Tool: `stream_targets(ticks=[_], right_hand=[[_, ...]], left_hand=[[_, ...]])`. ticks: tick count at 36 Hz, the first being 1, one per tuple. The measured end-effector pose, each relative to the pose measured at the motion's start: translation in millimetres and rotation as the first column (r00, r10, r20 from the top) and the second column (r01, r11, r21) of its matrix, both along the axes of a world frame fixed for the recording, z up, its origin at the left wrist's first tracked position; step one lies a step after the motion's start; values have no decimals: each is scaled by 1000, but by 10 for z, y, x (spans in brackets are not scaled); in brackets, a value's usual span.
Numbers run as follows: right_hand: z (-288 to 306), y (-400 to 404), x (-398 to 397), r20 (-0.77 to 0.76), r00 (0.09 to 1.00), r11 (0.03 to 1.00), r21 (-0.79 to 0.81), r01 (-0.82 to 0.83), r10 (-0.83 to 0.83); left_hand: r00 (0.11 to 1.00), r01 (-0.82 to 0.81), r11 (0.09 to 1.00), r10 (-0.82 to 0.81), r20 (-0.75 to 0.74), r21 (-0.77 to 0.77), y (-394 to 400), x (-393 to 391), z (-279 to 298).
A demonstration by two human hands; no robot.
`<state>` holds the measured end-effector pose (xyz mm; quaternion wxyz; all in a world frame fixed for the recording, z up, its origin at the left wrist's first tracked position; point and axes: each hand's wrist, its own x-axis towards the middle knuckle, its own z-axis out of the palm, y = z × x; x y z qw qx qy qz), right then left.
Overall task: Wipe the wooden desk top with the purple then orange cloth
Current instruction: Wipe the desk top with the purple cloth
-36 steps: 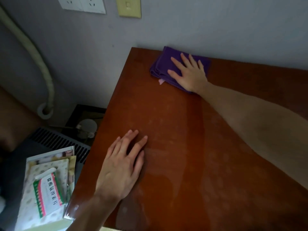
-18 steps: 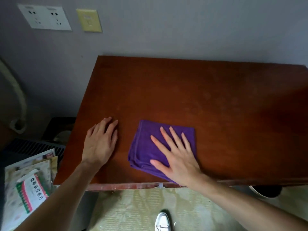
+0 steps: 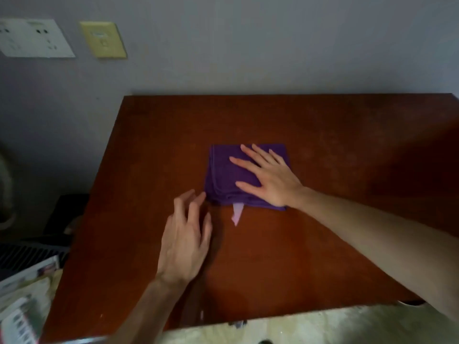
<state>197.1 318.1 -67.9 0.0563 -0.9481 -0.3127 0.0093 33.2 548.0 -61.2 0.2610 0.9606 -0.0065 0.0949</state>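
A folded purple cloth (image 3: 224,178) lies near the middle of the wooden desk top (image 3: 323,150), a pale label sticking out of its near edge. My right hand (image 3: 269,178) lies flat on the cloth, fingers spread, pressing it to the wood. My left hand (image 3: 185,240) rests on the desk just left of and nearer than the cloth, fingers apart, with its fingertips at the cloth's near left corner. No orange cloth is in view.
The desk stands against a grey wall with a white socket plate (image 3: 32,38) and a yellow switch plate (image 3: 104,39). Papers and packets (image 3: 24,301) lie low at the left, beside a dark grille (image 3: 29,254). Pale floor (image 3: 323,326) shows below the desk's near edge.
My right hand has slid the purple cloth from the far left corner to the near edge and now to the desk's middle. My left hand has moved right, up to the cloth.
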Motion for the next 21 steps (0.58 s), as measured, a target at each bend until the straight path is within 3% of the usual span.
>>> stream_targets(ticks=[6, 11, 16, 21], right_hand=[[32, 158, 1136, -33, 993, 993, 24, 114, -113], [22, 299, 1806, -41, 978, 977, 58, 207, -204], [62, 376, 2082, -56, 958, 955, 73, 286, -283], [86, 341, 1982, -61, 963, 964, 35, 263, -261]], left_hand=[[988, 146, 970, -132, -84, 192, -125, 65, -120], [974, 195, 950, -157, -165, 246, -96, 155, -186], [974, 192, 953, -155, -165, 235, -89, 160, -166], [970, 202, 945, -156, -187, 258, -86, 149, -134]])
